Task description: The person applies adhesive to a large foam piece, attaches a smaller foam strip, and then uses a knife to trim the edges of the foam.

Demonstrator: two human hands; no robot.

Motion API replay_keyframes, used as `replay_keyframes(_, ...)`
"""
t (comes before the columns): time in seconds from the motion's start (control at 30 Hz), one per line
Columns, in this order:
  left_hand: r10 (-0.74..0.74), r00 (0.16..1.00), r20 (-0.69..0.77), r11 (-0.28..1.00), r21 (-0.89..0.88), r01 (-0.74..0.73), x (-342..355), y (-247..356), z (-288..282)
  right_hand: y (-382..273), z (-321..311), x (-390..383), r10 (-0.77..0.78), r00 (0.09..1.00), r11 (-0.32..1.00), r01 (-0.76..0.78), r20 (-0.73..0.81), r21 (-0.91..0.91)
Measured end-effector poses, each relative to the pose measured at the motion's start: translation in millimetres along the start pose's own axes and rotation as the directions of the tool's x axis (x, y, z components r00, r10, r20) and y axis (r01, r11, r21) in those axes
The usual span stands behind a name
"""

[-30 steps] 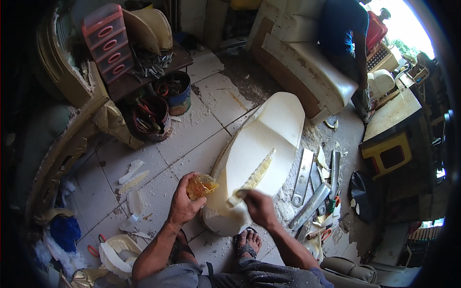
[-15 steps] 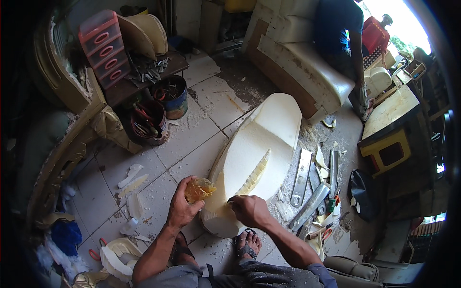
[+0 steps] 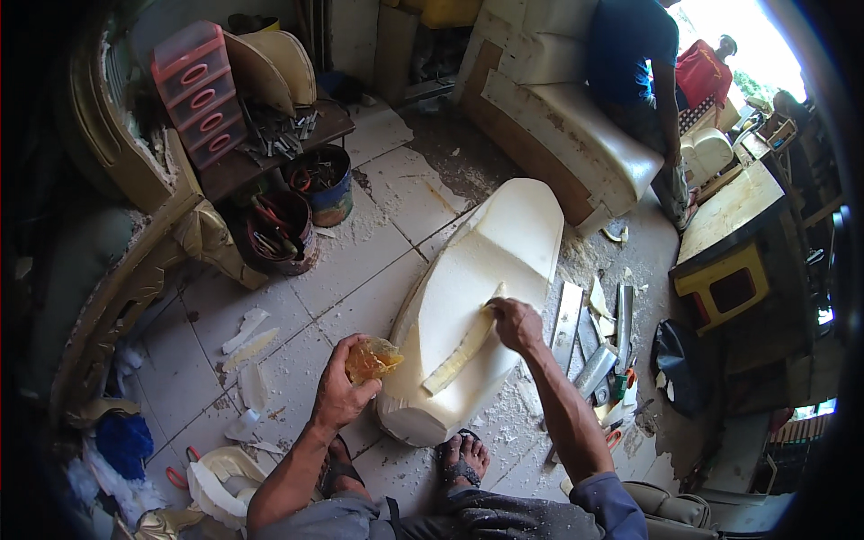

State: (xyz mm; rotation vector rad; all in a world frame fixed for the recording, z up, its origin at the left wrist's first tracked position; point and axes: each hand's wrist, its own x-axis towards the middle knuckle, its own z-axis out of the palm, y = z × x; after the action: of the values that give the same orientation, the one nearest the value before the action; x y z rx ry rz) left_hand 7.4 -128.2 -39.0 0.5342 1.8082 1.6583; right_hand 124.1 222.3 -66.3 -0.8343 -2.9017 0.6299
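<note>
A long cream foam seat (image 3: 450, 292), shaped like a motorcycle seat, lies on the floor before my feet. Along its upper face runs a narrow yellowish foam strip (image 3: 454, 360). My right hand (image 3: 517, 326) is closed at the far end of that strip, fingertips pinched close to its surface; whatever they hold is too small to make out. Left of the seat, my left hand (image 3: 342, 391) grips a clear, cut-open plastic container (image 3: 372, 358) holding amber, glue-like stuff. The container stays a little above the floor, beside the seat's edge.
Right of the seat lie metal bars (image 3: 565, 324) and foam scraps. Two tool buckets (image 3: 328, 193) stand at the back left, under a bench with pink drawers (image 3: 198, 94). A person in a blue shirt (image 3: 630, 54) is by a cream sofa (image 3: 585, 117).
My right hand has travelled away from me along the strip, from its near end to its far end, uncovering the near end. My left hand keeps its place with the container.
</note>
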Motion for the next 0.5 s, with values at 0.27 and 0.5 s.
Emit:
replay_keyframes(0.27,-0.024,0.999,0.044,0.999,-0.030,0.025,1,9,10,14,-3,29,0.141,0.981,0.967,-0.166,-0.133,-0.193)
replay_keyframes(0.5,-0.025,0.999,0.020,0.999,-0.048,0.026,1,4,4,-13,-2,-7,0.010,1.000,0.991,-0.007,0.022,-0.130)
